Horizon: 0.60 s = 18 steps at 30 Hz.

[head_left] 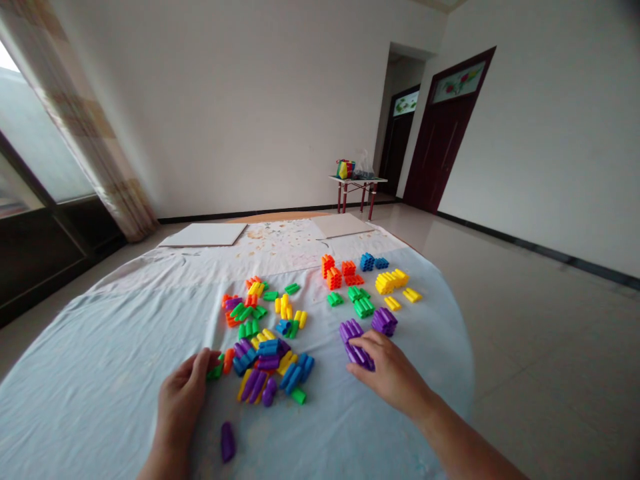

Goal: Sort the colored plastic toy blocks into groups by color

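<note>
Bullet-shaped plastic building pieces in several colours lie in two areas on the cloth. At the left edge of the mixed pile, my left hand (183,390) has its fingers bent round some green pieces (216,369), partly hidden by the hand. An orange piece (229,361) lies just beside them. On the right, my right hand (383,367) grips a row of purple pieces (363,357) between thumb and fingers. More purple pieces (351,329) touch its far side, and a stacked purple block (385,321) stands behind the hand. A single purple piece (227,442) lies near me.
Sorted groups of orange (334,278), blue (367,261), yellow (391,281) and green pieces (364,307) stand beyond my right hand. A white board (204,235) and a beige board (343,226) lie at the far side of the cloth-covered table (100,373).
</note>
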### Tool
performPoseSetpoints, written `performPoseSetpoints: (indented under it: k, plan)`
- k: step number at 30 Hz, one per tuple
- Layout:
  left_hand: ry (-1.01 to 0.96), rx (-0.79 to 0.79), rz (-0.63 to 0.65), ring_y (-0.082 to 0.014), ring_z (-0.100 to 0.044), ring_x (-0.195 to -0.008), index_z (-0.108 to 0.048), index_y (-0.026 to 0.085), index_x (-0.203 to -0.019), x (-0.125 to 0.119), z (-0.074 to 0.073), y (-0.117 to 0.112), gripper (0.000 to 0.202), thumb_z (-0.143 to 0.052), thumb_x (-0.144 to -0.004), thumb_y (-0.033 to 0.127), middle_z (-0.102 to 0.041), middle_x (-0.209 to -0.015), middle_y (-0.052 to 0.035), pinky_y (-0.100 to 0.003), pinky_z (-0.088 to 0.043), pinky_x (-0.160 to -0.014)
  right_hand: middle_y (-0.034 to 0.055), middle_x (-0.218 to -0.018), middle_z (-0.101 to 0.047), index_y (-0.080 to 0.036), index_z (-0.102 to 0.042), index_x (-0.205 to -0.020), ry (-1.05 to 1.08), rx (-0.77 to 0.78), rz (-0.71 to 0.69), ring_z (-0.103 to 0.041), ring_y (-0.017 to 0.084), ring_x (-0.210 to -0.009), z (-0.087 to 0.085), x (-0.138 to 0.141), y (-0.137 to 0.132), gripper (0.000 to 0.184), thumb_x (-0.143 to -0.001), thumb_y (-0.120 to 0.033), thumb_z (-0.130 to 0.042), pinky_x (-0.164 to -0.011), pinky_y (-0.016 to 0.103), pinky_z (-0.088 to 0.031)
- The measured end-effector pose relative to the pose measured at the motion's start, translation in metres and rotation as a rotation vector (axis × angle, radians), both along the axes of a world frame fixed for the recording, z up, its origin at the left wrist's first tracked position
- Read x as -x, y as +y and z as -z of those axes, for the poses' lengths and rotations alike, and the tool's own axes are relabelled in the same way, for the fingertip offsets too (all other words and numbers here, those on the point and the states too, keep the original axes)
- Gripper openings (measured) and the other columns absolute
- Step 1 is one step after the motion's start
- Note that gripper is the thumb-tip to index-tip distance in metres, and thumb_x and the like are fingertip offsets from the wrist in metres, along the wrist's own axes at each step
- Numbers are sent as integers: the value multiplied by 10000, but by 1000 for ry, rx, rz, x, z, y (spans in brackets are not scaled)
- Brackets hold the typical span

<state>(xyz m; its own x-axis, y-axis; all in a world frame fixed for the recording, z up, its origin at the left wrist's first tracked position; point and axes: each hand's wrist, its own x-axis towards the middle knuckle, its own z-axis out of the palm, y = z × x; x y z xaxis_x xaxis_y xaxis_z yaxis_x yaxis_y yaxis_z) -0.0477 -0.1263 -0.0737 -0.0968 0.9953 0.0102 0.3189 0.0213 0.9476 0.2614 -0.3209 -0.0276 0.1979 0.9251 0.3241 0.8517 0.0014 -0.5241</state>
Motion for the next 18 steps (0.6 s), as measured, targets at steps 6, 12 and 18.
performPoseSetpoints:
  k: [6,12,18]
  plan:
    - [13,-6,2,-213,-628,-753,-683,170,-813,3,4,3,508,-554,-643,631,-696,-737,-41,-292,-470,-714,77,-921,-603,-187,-623,-1047,-73,26,75,-564,238,-911,8,0,-2,308,-780,-334,-663,-846,386,-453]
    - [-12,9,-4,-223,-626,-757,-683,165,-812,3,3,3,514,-561,-621,626,-697,-743,-47,-305,-465,-724,94,-1062,-585,-198,-575,-1151,-102,29,38,-514,264,-1042,-3,-8,-3,496,-718,-394,-716,-929,411,-394]
    - [-26,22,-24,-216,-621,-762,-683,171,-802,2,2,2,504,-567,-611,623,-695,-736,-41,-296,-458,-731,63,-1198,-556,-228,-540,-1225,-182,175,-242,-447,256,-1125,-18,-20,5,578,-679,-246,-728,-991,402,-326]
